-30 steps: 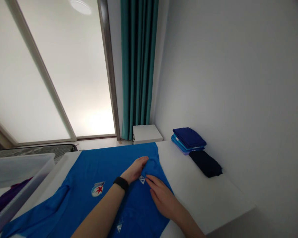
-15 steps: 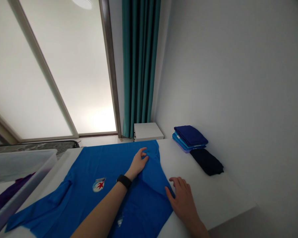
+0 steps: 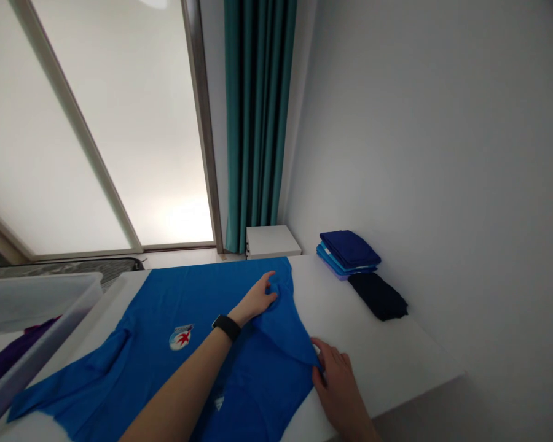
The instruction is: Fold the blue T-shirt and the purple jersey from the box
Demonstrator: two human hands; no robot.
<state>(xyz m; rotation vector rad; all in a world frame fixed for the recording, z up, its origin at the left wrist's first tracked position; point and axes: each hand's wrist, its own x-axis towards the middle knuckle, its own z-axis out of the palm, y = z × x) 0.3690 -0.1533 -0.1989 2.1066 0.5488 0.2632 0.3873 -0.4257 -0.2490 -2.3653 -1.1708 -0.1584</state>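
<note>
A blue T-shirt (image 3: 159, 307) lies spread over the white table (image 3: 373, 356), with a round white-and-red emblem and a small white logo on it. My left hand (image 3: 258, 299), a black band at its wrist, reaches across the shirt and grips fabric near the far right part, where the cloth bunches between thumb and fingers. At the shirt's right edge, my right hand (image 3: 336, 380) pinches the border between thumb and fingers. The left forearm hides part of the shirt's middle.
A stack of folded clothes (image 3: 349, 250) stands by the wall, and a folded black garment (image 3: 378, 296) lies beside it. On the left is a translucent plastic bin (image 3: 80, 316) holding a purple garment (image 3: 16, 359). A white cabinet (image 3: 273, 239) stands beyond the table.
My right hand has closed from an open pose onto the shirt's right edge. Cloth now bunches up at my left hand's fingers. The view has shifted slightly.
</note>
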